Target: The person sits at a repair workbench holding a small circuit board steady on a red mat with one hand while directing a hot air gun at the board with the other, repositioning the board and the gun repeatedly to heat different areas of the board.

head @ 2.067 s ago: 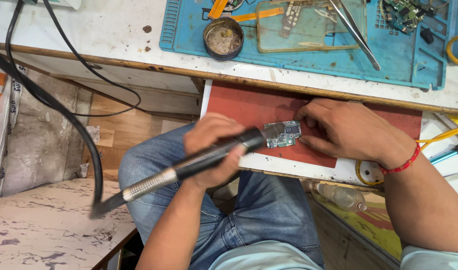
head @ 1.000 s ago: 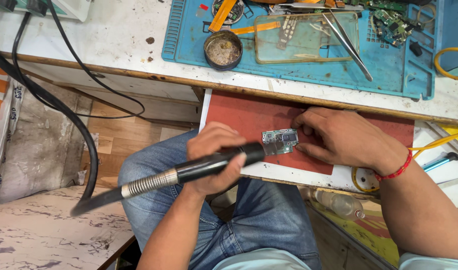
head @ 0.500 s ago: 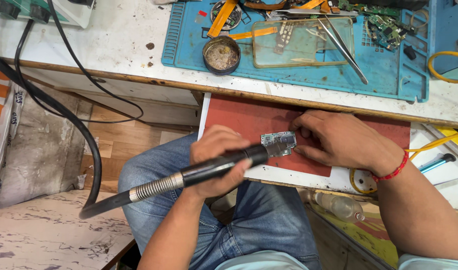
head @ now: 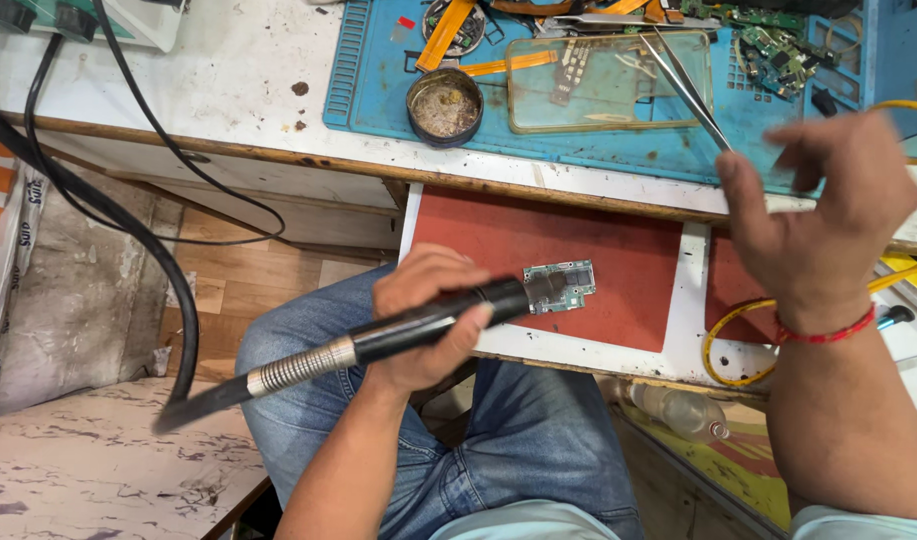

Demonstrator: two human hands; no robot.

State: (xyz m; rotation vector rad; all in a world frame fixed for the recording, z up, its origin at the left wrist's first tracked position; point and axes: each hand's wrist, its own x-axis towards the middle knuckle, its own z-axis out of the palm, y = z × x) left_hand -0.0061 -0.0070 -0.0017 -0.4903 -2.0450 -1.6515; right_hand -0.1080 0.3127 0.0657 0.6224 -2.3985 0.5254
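Observation:
My left hand (head: 428, 320) grips a black hot-air wand (head: 378, 335) with a ribbed metal collar and a thick black hose (head: 128, 230) trailing left. Its nozzle tip sits over a small green circuit board (head: 568, 285) lying on a red mat (head: 538, 250) on a pulled-out white shelf. My right hand (head: 828, 220) is raised above the shelf's right side, fingers spread and holding nothing, with a red thread around the wrist. It is well clear of the board.
A blue work mat (head: 378, 90) on the bench carries a round tin (head: 444, 105), a clear phone case (head: 608, 80), tweezers (head: 683, 85), orange flex strips and green boards (head: 778, 45). A yellow cable (head: 738, 350) loops at right. A plastic bottle (head: 678, 410) lies below the shelf.
My right hand has let go of the circuit board and lifted up and to the right, fingers opening. The board now lies uncovered on the red mat. The wand stays over it.

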